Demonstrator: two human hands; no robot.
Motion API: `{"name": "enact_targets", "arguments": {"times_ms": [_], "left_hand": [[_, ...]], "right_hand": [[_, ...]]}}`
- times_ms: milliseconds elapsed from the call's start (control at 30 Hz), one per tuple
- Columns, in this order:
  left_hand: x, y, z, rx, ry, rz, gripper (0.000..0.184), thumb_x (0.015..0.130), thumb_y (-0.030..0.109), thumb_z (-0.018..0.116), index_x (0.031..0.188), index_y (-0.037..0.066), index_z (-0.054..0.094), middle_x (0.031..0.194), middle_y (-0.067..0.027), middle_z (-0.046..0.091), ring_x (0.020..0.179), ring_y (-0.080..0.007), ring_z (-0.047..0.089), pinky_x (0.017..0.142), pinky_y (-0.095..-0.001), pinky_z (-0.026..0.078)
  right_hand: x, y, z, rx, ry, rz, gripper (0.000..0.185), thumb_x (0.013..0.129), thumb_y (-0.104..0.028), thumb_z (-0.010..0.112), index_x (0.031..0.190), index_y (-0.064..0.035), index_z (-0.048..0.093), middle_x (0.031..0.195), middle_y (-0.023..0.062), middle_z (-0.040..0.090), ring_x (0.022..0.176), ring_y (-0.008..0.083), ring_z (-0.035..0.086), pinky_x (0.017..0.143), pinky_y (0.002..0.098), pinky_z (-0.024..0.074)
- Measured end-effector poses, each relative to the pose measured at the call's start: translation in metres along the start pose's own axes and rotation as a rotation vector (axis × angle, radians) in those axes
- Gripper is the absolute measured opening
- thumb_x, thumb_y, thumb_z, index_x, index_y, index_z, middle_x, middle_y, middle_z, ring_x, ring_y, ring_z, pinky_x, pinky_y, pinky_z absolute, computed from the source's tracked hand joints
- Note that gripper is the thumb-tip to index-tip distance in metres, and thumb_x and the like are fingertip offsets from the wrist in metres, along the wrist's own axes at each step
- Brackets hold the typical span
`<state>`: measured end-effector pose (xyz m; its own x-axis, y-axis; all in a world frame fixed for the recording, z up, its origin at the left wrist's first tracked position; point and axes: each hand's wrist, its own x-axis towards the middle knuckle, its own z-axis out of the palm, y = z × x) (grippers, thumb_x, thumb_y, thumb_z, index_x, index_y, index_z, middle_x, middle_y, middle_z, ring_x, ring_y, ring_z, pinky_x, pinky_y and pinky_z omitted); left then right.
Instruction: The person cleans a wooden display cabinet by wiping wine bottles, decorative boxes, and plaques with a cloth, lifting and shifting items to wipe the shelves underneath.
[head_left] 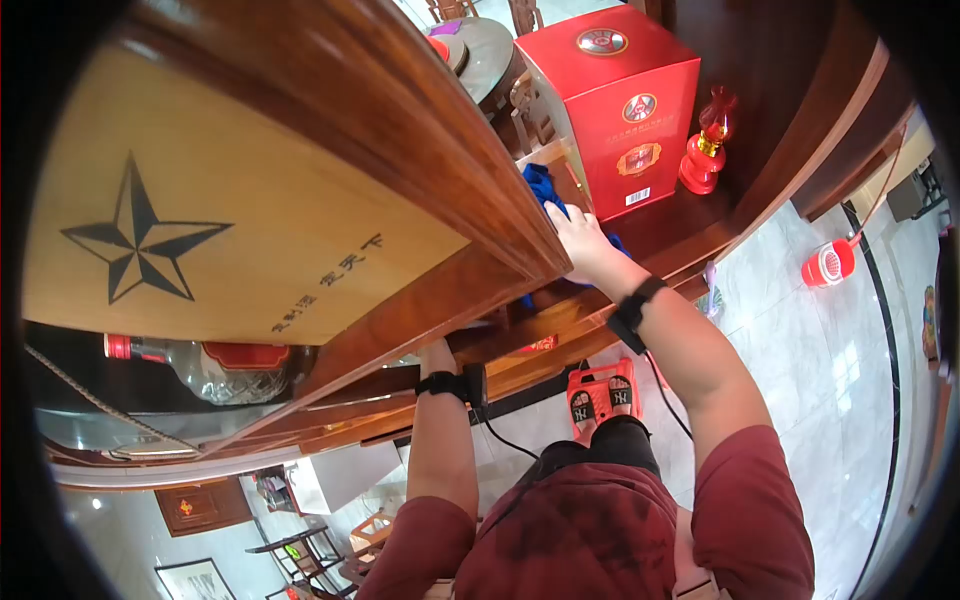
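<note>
My right hand point(585, 243) reaches into the wooden shelf point(680, 228) beside its upright edge. A blue cloth point(541, 184) is bunched under its fingers, and more blue fabric shows past the hand. Just beyond stands a large red box point(630, 120) with round emblems and a barcode. A small red oil lamp point(706, 150) is to the right of the box. My left hand point(437, 353) goes in behind the lower woodwork, where its fingers are hidden. Both wrists wear black straps with cables.
A tan box point(200, 200) with a black star fills the left compartment. Below it lies a clear glass bottle point(235, 370) with a red cap. My feet stand on a red plastic stool point(604, 392). A red mop bucket point(829, 263) is on the tiled floor.
</note>
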<state>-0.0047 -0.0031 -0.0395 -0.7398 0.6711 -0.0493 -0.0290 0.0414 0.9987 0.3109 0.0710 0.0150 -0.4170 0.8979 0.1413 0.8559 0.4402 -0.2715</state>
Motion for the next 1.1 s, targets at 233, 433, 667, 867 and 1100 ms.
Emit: {"name": "enact_targets", "arguments": {"times_ms": [233, 433, 667, 867, 1100], "left_hand": [[0.030, -0.080, -0.002, 0.407, -0.019, 0.356, 0.037, 0.098, 0.034, 0.041, 0.119, 0.004, 0.051, 0.117, -0.0056, 0.054, 0.109, -0.0183, 0.048, 0.095, -0.0328, 0.037], [0.002, -0.076, 0.002, -0.335, -0.053, 0.132, 0.042, 0.099, 0.041, 0.040, 0.119, 0.006, 0.053, 0.114, -0.0034, 0.054, 0.104, -0.0154, 0.047, 0.093, -0.0297, 0.035], [-0.036, -0.018, -0.005, -0.074, -0.061, 0.015, 0.041, 0.100, 0.038, 0.043, 0.118, 0.003, 0.054, 0.110, -0.0013, 0.056, 0.101, -0.0135, 0.047, 0.092, -0.0285, 0.037], [-0.050, -0.021, -0.009, 0.060, -0.228, 0.290, 0.073, 0.066, 0.002, 0.065, 0.132, -0.011, 0.036, 0.122, -0.0219, 0.052, 0.119, -0.0281, 0.049, 0.103, -0.0327, 0.037], [-0.051, -0.013, -0.011, 0.634, -0.227, 0.468, 0.079, 0.065, 0.004, 0.066, 0.136, -0.005, 0.032, 0.135, -0.0242, 0.041, 0.122, -0.0397, 0.041, 0.105, -0.0410, 0.034]], "right_hand": [[-0.092, 0.012, -0.023, 0.200, 0.160, -0.229, 0.061, 0.056, -0.031, 0.081, 0.114, -0.0191, 0.065, 0.131, 0.0109, 0.050, 0.117, 0.0315, 0.046, 0.089, 0.0451, 0.0406], [-0.131, 0.066, -0.046, 0.116, 0.134, -0.004, 0.055, 0.050, -0.015, 0.073, 0.105, -0.0218, 0.069, 0.125, 0.0037, 0.056, 0.113, 0.0308, 0.049, 0.089, 0.0463, 0.0410], [-0.101, 0.052, -0.043, 0.381, 0.049, -0.151, 0.056, 0.057, -0.014, 0.065, 0.113, -0.0187, 0.066, 0.116, 0.0142, 0.059, 0.103, 0.0349, 0.054, 0.092, 0.0426, 0.0447], [-0.012, -0.001, 0.012, 0.471, 0.065, -0.194, 0.044, 0.067, -0.017, 0.060, 0.109, -0.0049, 0.063, 0.109, 0.0231, 0.061, 0.106, 0.0378, 0.056, 0.094, 0.0445, 0.0421], [-0.053, -0.018, -0.013, 0.169, -0.053, -0.413, 0.058, 0.060, -0.018, 0.069, 0.117, -0.0179, 0.063, 0.129, 0.0068, 0.052, 0.112, 0.0339, 0.047, 0.088, 0.0457, 0.0411]]}}
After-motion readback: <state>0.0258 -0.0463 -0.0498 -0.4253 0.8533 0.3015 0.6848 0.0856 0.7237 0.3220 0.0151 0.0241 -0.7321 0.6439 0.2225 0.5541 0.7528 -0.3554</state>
